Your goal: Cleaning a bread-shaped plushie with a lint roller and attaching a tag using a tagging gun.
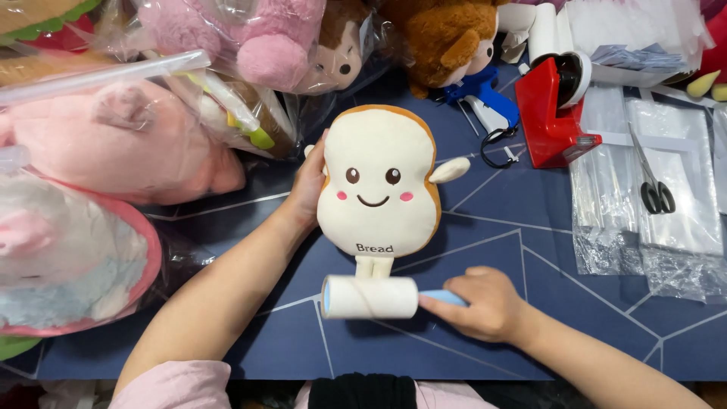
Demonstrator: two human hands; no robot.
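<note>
A cream plush toy shaped like a slice of bread (379, 182), with a smiling face, small arms and legs, lies face up on the dark blue mat (530, 250). My left hand (307, 189) grips its left edge. My right hand (485, 303) holds the light blue handle of a white lint roller (369, 297). The roller lies across the toy's legs at its lower end.
Bagged plush toys (113, 144) crowd the left and far side, with a brown one (447, 38) behind. A red tape dispenser (553, 113), a blue tagging gun (485, 102), clear plastic bags (644, 189) and black scissors (655, 189) lie at the right.
</note>
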